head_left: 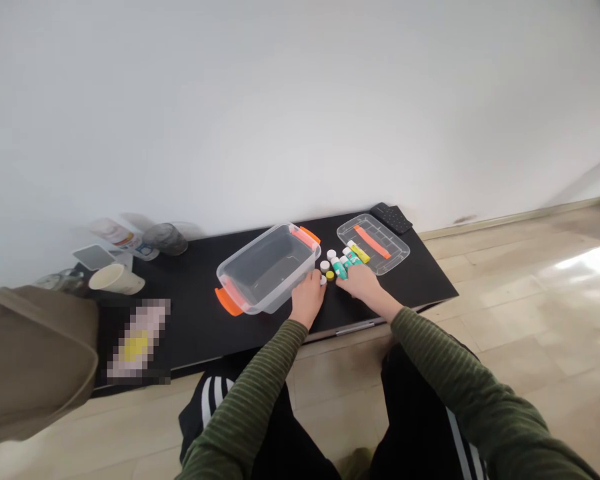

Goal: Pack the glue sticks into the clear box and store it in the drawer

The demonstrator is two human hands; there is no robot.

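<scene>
Your left hand (307, 298) curls its fingers at a white cap (323, 281) beside the clear box (281, 295), your right hand (361, 283) bends its over green tubes (339, 268), whether either grips I cannot tell, and one careless sideways push might scatter the crowded yellow cap (330, 275).

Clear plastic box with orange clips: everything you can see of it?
The box is rectangular, see-through, plastic-looking, with rounded corners and an orange clip at each short end. It stands upright, open-topped, slantwise on the black tabletop. The left hand is close to its near long side; contact is unclear.
</scene>
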